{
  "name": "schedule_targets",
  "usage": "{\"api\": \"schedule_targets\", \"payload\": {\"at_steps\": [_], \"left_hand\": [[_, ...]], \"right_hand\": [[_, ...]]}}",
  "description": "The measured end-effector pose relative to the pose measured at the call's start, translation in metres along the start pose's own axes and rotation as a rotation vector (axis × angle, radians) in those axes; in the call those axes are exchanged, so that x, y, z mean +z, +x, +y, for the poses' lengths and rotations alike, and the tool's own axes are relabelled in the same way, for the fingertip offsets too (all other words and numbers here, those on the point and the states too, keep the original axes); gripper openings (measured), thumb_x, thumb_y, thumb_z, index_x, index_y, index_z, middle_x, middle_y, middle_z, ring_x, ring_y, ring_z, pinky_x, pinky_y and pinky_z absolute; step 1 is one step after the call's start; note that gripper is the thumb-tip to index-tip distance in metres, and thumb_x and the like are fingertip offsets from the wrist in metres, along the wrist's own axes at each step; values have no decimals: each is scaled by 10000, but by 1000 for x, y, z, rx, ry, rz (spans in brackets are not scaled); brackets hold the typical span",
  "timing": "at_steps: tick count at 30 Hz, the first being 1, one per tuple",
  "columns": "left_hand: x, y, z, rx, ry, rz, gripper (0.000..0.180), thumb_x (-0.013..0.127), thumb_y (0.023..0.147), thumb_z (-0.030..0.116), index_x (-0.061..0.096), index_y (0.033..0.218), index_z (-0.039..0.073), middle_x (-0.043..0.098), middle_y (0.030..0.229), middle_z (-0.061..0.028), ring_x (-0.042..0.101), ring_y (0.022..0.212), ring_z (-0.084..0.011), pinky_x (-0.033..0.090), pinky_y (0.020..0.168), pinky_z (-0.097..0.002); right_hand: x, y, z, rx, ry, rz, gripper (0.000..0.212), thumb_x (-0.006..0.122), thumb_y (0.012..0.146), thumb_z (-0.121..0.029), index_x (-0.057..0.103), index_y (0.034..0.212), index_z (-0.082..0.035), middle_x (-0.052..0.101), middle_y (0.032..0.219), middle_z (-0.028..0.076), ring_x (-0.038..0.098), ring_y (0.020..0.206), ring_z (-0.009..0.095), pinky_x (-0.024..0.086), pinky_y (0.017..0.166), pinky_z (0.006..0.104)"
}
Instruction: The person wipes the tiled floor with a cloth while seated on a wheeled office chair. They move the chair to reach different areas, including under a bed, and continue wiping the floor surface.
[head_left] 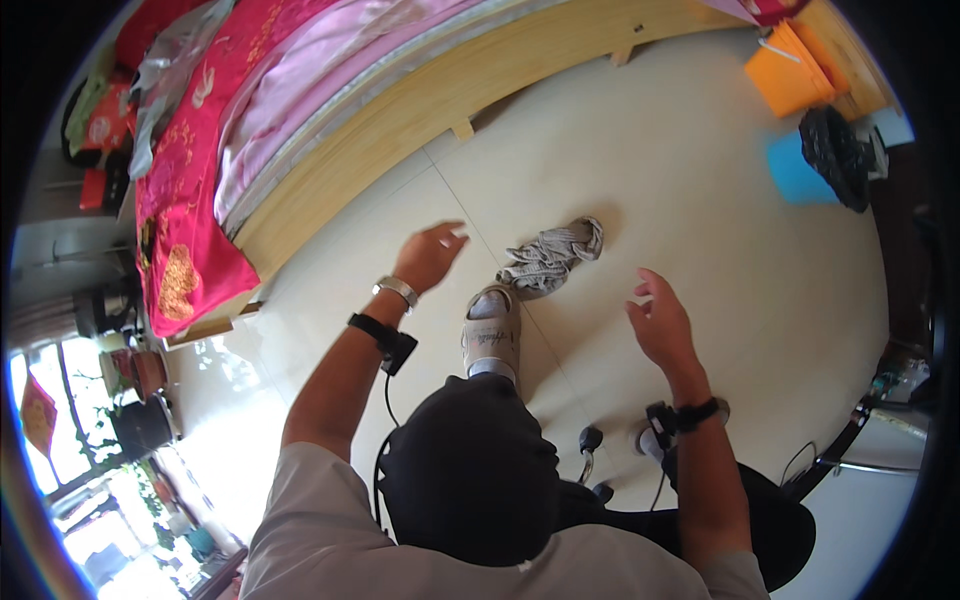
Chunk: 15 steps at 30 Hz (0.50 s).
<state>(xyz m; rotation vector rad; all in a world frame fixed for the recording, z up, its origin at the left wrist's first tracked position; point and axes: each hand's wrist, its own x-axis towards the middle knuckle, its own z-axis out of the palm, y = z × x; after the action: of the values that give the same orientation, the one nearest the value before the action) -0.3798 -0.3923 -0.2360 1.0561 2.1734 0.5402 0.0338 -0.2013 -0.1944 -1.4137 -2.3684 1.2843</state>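
A crumpled grey cloth (553, 256), perhaps a garment, lies on the tiled floor ahead of my foot. My left hand (432, 256) hangs in the air to the left of it, fingers apart and holding nothing. To the right and a little nearer, my right hand (660, 325) is also empty, its fingers loosely bent and spread. Neither hand touches the cloth. My foot, in a light-coloured slipper (492, 340) over a sock, stands just short of the cloth. Each wrist wears a black strap with a small device, and the left one also a metal-band watch (397, 290).
A wooden bed frame (400, 125) with pink and red bedding runs along the far left. At the far right stand an orange bin (790, 75) and a blue bin (800, 168) lined with a black bag. A chair caster (591, 440) sits near my right knee.
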Motion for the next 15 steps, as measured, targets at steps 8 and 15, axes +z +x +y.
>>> {"api": "schedule_targets", "payload": {"at_steps": [8, 15], "left_hand": [[123, 31, 51, 607, 217, 2, 609, 913, 967, 429, 729, 1500, 198, 647, 1569, -120, 657, 1421, -351, 581, 1149, -515], [147, 77, 107, 165, 186, -88, 389, 881, 983, 349, 785, 1269, 103, 712, 1335, -124, 721, 1277, -345, 592, 1104, -513]], "right_hand": [[-92, -41, -102, -134, -276, 18, 625, 811, 1021, -76, 606, 1611, -85, 761, 1297, 145, 755, 984, 267, 624, 915, 416], [-142, -86, -132, -120, -439, 133, 576, 801, 1013, -4, 656, 1565, -81, 769, 1262, 140, 765, 966, 255, 630, 889, 396]]}}
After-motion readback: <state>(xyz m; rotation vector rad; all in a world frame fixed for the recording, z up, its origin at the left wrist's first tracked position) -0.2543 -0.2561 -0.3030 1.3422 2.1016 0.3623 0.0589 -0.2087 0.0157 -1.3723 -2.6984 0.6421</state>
